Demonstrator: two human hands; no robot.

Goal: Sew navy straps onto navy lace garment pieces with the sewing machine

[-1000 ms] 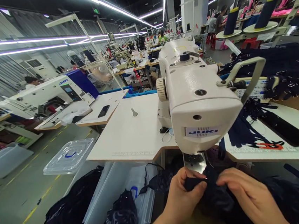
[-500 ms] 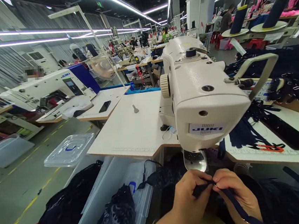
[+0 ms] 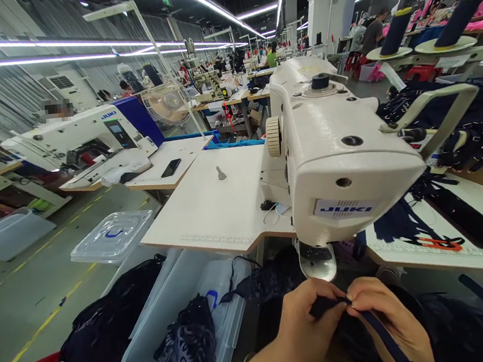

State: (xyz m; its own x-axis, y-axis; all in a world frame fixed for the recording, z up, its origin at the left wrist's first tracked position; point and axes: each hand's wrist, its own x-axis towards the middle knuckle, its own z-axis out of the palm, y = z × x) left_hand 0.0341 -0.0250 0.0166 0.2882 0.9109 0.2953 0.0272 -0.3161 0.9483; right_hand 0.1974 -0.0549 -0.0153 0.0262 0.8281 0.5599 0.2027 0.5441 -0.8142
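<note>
"Beginning with the dark blue strap (image 3: 384, 335), where is it exactly?"

"It is low in the view, between the person's two hands. From the fingertips it runs down across the right palm, toward the lower edge."

"And how do the hands hold?"

"The left hand (image 3: 304, 318) pinches some dark cloth (image 3: 321, 306) between thumb and fingers. The right hand (image 3: 393, 315) pinches the strap just beside it, so the fingertips nearly meet. Whether cloth and strap are one piece, I cannot tell."

"What is near to them?"

"Just beyond the hands is a curved metal plate (image 3: 318, 263), under the head of a white sewing machine (image 3: 360, 172). To the left of the hands, a clear plastic bin (image 3: 132, 356) contains a dark lace piece (image 3: 183, 340)."

"And farther?"

"On the white worktop (image 3: 201, 207), left of the machine, lies a grey metal tool (image 3: 221, 174). On the right side there are orange-handled scissors (image 3: 439, 244), beside a long black flat object (image 3: 469, 213). Above these stand two cones of dark thread (image 3: 397, 32), and at far left is another sewing machine (image 3: 76, 130)."
</note>
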